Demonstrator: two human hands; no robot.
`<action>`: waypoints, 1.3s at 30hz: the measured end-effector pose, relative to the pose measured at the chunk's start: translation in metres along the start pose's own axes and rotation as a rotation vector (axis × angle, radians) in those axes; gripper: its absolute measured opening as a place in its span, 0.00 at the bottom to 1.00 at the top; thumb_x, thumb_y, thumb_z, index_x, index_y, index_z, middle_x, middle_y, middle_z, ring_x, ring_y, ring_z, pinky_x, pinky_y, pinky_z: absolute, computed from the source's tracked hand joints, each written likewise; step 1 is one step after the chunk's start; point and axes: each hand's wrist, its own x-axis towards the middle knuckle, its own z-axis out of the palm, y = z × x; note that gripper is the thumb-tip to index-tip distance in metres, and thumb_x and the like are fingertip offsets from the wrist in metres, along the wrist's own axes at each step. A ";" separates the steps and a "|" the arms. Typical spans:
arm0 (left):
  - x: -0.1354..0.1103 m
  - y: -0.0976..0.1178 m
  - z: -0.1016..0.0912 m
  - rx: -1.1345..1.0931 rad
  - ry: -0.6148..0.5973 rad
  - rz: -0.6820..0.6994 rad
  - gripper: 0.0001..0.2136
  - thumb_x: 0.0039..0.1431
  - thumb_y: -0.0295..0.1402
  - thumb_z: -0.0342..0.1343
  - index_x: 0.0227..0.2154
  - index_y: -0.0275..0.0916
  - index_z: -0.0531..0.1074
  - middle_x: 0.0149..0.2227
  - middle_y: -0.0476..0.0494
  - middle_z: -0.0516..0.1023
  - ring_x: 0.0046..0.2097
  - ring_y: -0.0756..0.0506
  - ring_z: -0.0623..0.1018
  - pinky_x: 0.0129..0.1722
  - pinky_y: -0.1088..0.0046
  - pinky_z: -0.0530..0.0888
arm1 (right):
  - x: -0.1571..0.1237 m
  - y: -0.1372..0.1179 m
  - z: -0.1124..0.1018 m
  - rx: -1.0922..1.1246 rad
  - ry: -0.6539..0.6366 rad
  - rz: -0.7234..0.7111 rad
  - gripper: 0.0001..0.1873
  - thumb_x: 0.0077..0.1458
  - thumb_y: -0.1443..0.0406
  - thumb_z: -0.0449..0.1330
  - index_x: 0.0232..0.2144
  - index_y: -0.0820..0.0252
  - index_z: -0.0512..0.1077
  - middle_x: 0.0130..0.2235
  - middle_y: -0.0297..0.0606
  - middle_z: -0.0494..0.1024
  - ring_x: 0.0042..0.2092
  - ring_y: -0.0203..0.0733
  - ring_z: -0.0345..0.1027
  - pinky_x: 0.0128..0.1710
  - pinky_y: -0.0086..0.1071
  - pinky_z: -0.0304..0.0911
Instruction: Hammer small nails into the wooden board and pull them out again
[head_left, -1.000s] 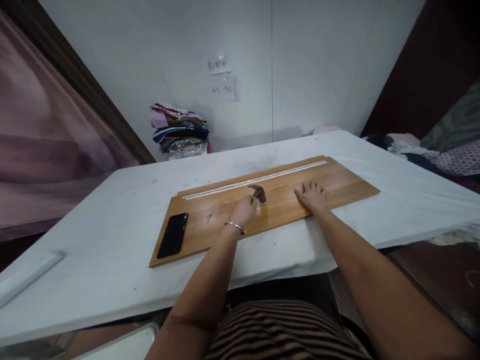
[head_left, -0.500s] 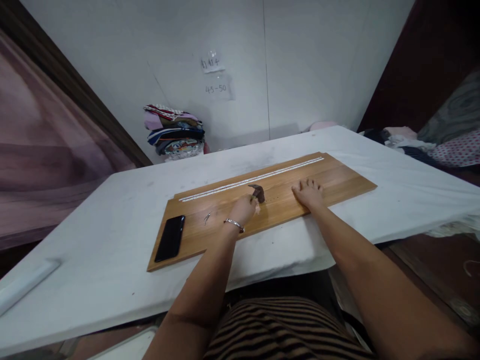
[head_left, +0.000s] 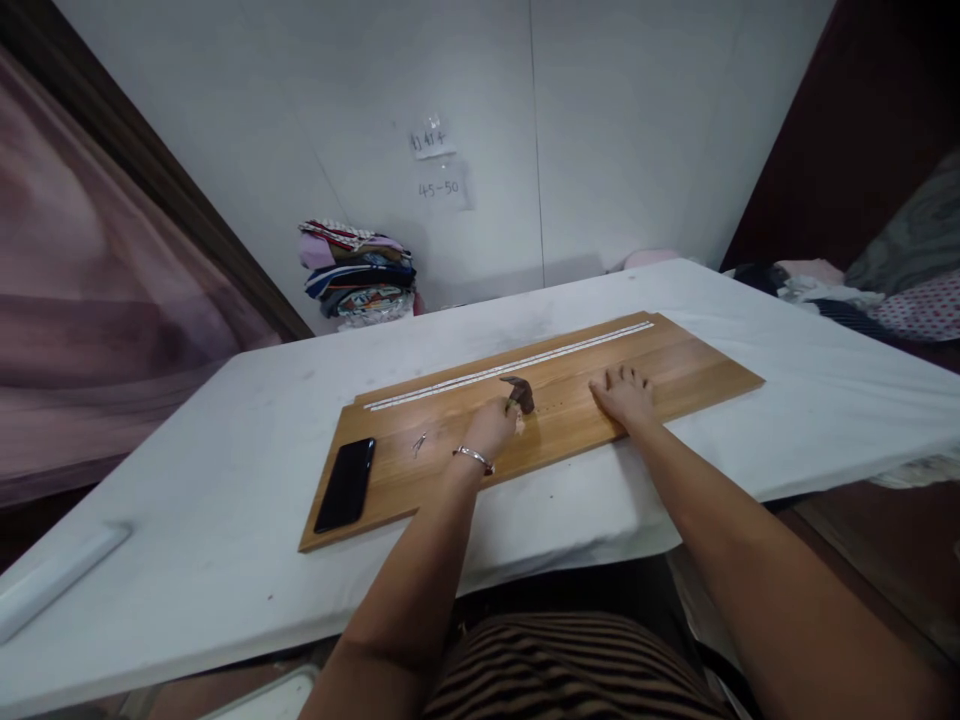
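My left hand (head_left: 491,428) is closed around the handle of a claw hammer (head_left: 520,394), whose dark head is low over the middle of a wooden board (head_left: 675,370). Whether the head touches the wood I cannot tell. To the right of the hammer runs a row of several small dark marks in the board. My right hand (head_left: 626,398) lies open on the wood, fingers spread, near the right part. Loose nails (head_left: 419,443) are on the board to the left of my left hand.
A black phone (head_left: 346,485) rests on the board's left end. Along the far edge run long white strips (head_left: 510,366). The board lies on a white-covered table (head_left: 217,480). Folded clothes (head_left: 360,272) are stacked by the wall, and a white roll (head_left: 64,580) lies at left.
The view has tilted slightly, so everything appears a little lower and farther right. Both hands and the hammer keep about the same places on the board.
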 end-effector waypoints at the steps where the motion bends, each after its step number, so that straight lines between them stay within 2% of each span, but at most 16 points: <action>1: -0.001 0.001 -0.001 -0.003 0.005 0.002 0.15 0.70 0.35 0.46 0.42 0.36 0.77 0.44 0.34 0.84 0.47 0.39 0.81 0.46 0.67 0.72 | 0.000 0.000 0.000 -0.003 0.001 0.001 0.34 0.68 0.48 0.42 0.63 0.62 0.69 0.68 0.55 0.65 0.68 0.59 0.54 0.65 0.53 0.47; 12: 0.004 -0.006 0.003 -0.016 -0.003 0.039 0.16 0.70 0.35 0.46 0.46 0.33 0.77 0.47 0.31 0.83 0.48 0.39 0.81 0.47 0.66 0.72 | -0.003 -0.002 -0.003 -0.022 0.000 -0.001 0.33 0.69 0.48 0.42 0.61 0.62 0.70 0.68 0.55 0.65 0.68 0.58 0.54 0.64 0.52 0.49; 20: 0.002 -0.003 0.001 -0.010 -0.001 0.045 0.16 0.70 0.33 0.45 0.47 0.33 0.77 0.49 0.30 0.83 0.50 0.39 0.81 0.48 0.67 0.72 | -0.002 -0.001 -0.002 -0.014 -0.007 0.004 0.34 0.68 0.49 0.42 0.62 0.63 0.69 0.69 0.55 0.64 0.68 0.59 0.53 0.65 0.52 0.48; 29: 0.003 -0.003 -0.001 0.014 0.007 0.050 0.15 0.70 0.35 0.45 0.45 0.34 0.77 0.48 0.30 0.83 0.49 0.38 0.81 0.46 0.66 0.72 | -0.001 0.000 -0.001 -0.021 -0.002 0.001 0.34 0.68 0.48 0.42 0.62 0.63 0.69 0.69 0.55 0.64 0.69 0.59 0.53 0.65 0.52 0.48; 39: -0.007 0.003 -0.007 0.041 0.014 0.028 0.13 0.71 0.34 0.47 0.47 0.38 0.75 0.49 0.33 0.83 0.50 0.39 0.81 0.49 0.66 0.72 | -0.002 0.000 -0.002 -0.027 0.002 0.002 0.33 0.69 0.48 0.43 0.62 0.62 0.70 0.68 0.55 0.65 0.68 0.58 0.54 0.65 0.52 0.48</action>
